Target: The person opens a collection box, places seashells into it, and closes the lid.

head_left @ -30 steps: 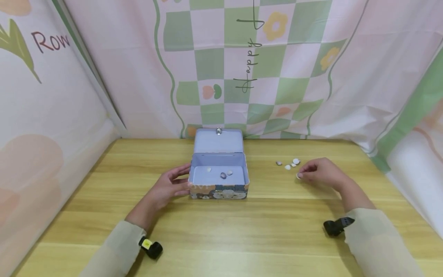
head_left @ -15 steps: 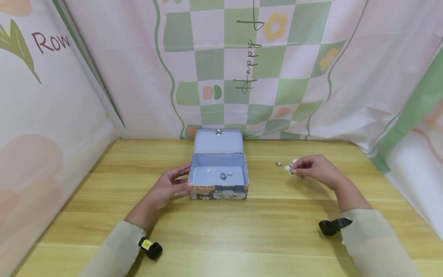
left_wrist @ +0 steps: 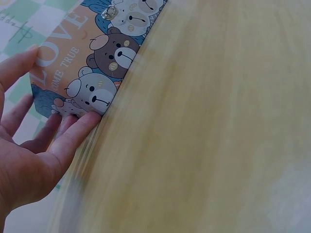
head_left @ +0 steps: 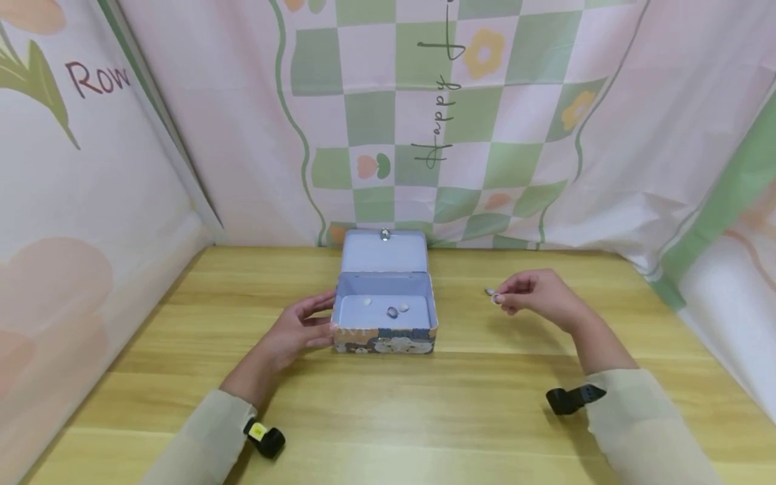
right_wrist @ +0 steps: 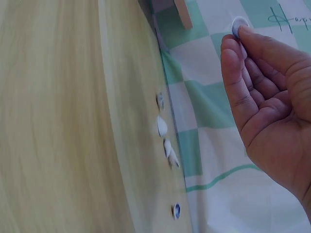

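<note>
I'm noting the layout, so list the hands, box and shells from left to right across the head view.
Left hand → open box, holding in order a white shell, a purplish shell and a pale shell → dark shell on the table → pinched shell → right hand.

Grn/wht chkd cloth (head_left: 418, 121) bhnd wood tbl (head_left: 400, 417).

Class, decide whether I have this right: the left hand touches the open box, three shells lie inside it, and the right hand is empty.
Not quite: the right hand is not empty. The right wrist view shows it pinching a shell. The rest stands: the left hand touches the open box, and three shells lie inside.
</note>
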The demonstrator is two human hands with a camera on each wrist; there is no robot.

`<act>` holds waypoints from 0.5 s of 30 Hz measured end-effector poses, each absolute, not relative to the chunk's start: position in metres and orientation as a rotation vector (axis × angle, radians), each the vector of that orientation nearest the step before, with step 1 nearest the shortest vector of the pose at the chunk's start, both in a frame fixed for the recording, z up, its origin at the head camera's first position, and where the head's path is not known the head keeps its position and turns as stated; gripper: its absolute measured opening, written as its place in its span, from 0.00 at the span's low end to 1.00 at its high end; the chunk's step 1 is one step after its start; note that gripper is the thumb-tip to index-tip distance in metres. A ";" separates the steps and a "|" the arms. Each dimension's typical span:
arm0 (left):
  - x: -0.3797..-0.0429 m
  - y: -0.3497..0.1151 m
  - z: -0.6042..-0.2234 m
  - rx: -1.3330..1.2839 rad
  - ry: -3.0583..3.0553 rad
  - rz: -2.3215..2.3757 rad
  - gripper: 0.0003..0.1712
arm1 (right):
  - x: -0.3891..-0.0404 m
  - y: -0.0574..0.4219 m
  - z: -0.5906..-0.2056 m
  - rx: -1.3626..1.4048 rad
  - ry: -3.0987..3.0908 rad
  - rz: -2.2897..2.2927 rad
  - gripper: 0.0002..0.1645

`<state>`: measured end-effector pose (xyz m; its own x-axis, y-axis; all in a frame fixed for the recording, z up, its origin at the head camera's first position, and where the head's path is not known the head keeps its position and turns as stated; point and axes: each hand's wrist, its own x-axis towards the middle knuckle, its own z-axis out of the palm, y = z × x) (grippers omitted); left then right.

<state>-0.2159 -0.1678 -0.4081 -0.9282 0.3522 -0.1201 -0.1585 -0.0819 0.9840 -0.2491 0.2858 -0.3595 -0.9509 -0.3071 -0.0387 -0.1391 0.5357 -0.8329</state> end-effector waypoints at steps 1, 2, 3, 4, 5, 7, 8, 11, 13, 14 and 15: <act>-0.216 -0.168 -0.408 0.207 1.855 2.073 0.45 | -0.249 0.284 -0.359 -0.382 2.590 -1.379 0.19; -0.216 -0.167 -0.409 0.206 1.856 2.072 0.45 | -0.249 0.282 -0.358 -0.383 2.588 -1.377 0.19; -0.216 -0.167 -0.409 0.203 1.858 2.073 0.45 | -0.250 0.280 -0.358 -0.386 2.585 -1.375 0.19; -0.216 -0.167 -0.408 0.199 1.859 2.073 0.45 | -0.250 0.278 -0.357 -0.391 2.587 -1.371 0.20; -0.216 -0.167 -0.408 0.196 1.863 2.073 0.44 | -0.251 0.275 -0.356 -0.398 2.588 -1.368 0.20; -0.216 -0.167 -0.408 0.193 1.868 2.072 0.44 | -0.252 0.271 -0.355 -0.415 2.594 -1.361 0.19; -0.216 -0.167 -0.408 0.192 1.868 2.073 0.44 | -0.253 0.268 -0.354 -0.421 2.594 -1.360 0.19; -0.216 -0.167 -0.409 0.196 1.869 2.070 0.44 | -0.255 0.261 -0.350 -0.433 2.605 -1.338 0.18; -0.216 -0.167 -0.409 0.202 1.868 2.070 0.45 | -0.256 0.257 -0.347 -0.429 2.612 -1.318 0.19; -0.216 -0.167 -0.409 0.202 1.869 2.070 0.45 | -0.257 0.255 -0.346 -0.427 2.617 -1.305 0.19; -0.217 -0.167 -0.409 0.203 1.868 2.070 0.45 | -0.258 0.253 -0.344 -0.424 2.620 -1.297 0.19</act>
<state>-0.2166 -0.1674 -0.4093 -0.9306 0.3450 -0.1224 -0.1571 -0.0742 0.9848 -0.2578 0.2527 -0.3443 -0.9416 -0.3342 -0.0400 -0.1709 0.5771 -0.7986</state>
